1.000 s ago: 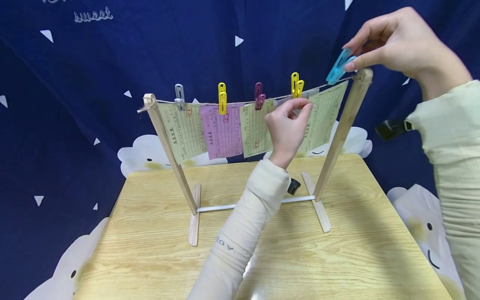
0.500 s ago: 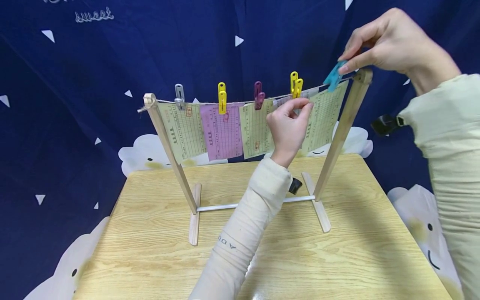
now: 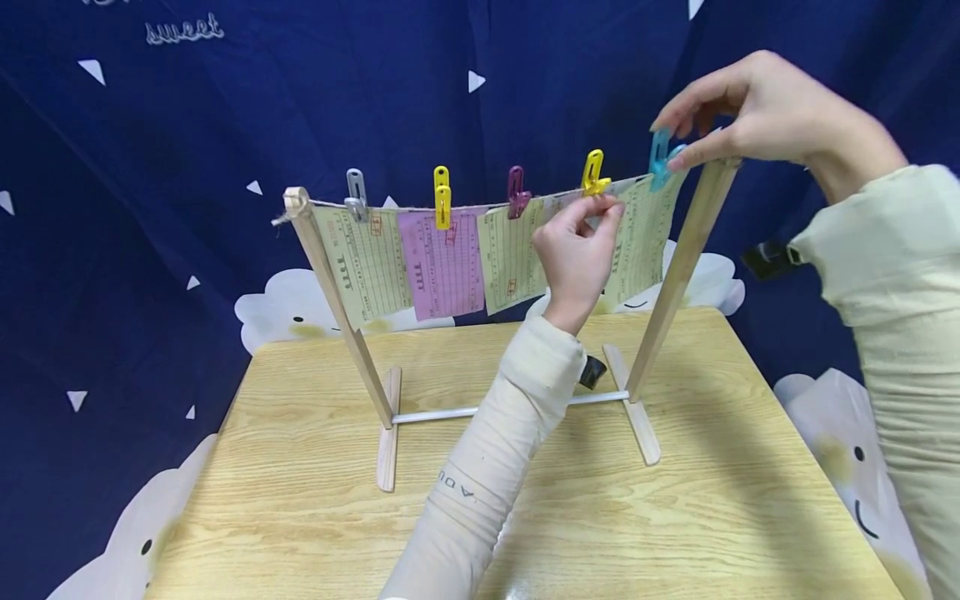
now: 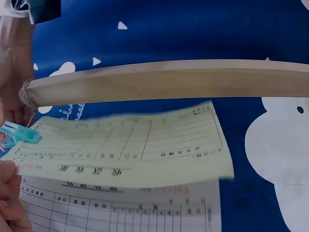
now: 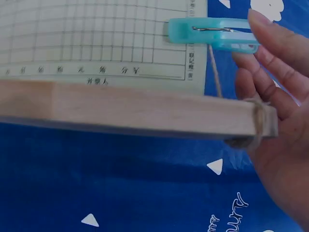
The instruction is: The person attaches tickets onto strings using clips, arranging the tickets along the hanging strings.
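A pale green printed slip (image 3: 645, 242) hangs at the right end of the string in the head view. My left hand (image 3: 576, 254) pinches its upper left corner, just below a yellow clothespin (image 3: 594, 173). At the slip's upper right, my right hand (image 3: 772, 108) holds a light blue clothespin (image 3: 660, 162) between thumb and fingers. The right wrist view shows this clothespin (image 5: 212, 33) with its jaws over the slip's top edge and the thumb at its handle end. A whitish slip (image 4: 120, 205) hangs behind the left hand, mostly hidden in the head view.
A wooden rack with a left post (image 3: 337, 308) and a right post (image 3: 686, 275) stands on the wooden table (image 3: 300, 517). Another green slip (image 3: 363, 267), a pink slip (image 3: 442, 267) and a third green slip (image 3: 513, 258) hang from grey, yellow and purple clothespins.
My right hand has moved down and left, bringing the light blue clothespin onto the string and slip. Its handles have spread apart. The left hand stays almost still; the nearby yellow clothespin has tilted.
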The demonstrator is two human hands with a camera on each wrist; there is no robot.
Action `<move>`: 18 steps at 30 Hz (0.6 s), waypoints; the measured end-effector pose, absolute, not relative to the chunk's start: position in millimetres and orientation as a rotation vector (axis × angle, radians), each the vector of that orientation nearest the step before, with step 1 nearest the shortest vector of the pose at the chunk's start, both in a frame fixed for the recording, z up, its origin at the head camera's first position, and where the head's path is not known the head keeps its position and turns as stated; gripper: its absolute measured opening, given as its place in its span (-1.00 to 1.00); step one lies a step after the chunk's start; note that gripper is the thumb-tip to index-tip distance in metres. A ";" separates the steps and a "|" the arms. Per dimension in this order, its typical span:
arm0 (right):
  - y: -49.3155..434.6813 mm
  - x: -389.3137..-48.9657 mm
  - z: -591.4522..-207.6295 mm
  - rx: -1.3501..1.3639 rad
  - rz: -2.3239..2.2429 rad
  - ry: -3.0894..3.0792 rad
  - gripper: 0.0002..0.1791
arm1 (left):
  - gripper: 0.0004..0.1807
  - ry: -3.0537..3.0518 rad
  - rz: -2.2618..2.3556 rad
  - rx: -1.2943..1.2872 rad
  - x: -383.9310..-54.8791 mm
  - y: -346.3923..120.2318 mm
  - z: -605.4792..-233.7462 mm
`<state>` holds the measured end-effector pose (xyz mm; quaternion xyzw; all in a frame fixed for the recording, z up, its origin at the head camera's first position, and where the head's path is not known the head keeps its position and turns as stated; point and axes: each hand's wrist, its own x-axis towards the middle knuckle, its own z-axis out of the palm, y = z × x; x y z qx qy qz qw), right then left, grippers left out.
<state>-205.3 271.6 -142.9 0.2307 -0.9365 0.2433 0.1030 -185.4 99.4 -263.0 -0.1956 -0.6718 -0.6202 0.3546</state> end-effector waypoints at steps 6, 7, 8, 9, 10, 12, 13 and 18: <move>274.8 -203.5 -149.9 0.695 0.742 -2.720 -0.47 | -0.93 -1.730 -1.590 -0.503 -187.2 98.8 -265.4; 275.3 -202.6 -150.7 0.679 0.756 -2.706 -0.44 | -0.93 -1.729 -1.591 -0.501 -187.3 98.8 -265.9; 276.0 -201.6 -151.9 0.674 0.769 -2.678 -0.42 | -0.92 -1.726 -1.594 -0.499 -187.4 98.9 -266.4; 276.9 -200.1 -153.3 0.666 0.793 -2.645 -0.41 | -0.92 -1.724 -1.597 -0.497 -187.3 99.0 -266.9; 277.7 -198.2 -154.7 0.653 0.816 -2.605 -0.41 | -0.92 -1.720 -1.602 -0.496 -187.2 99.2 -267.4; 279.5 -193.6 -158.5 0.625 0.868 -2.503 -0.43 | -0.92 -1.709 -1.614 -0.497 -186.9 99.4 -268.5; 280.5 -190.9 -161.1 0.609 0.902 -2.442 -0.45 | -0.91 -1.704 -1.623 -0.497 -186.6 99.3 -269.3; 283.6 -173.3 -179.4 0.450 1.032 -2.145 -0.61 | -0.90 -1.709 -1.631 -0.514 -182.7 95.3 -276.7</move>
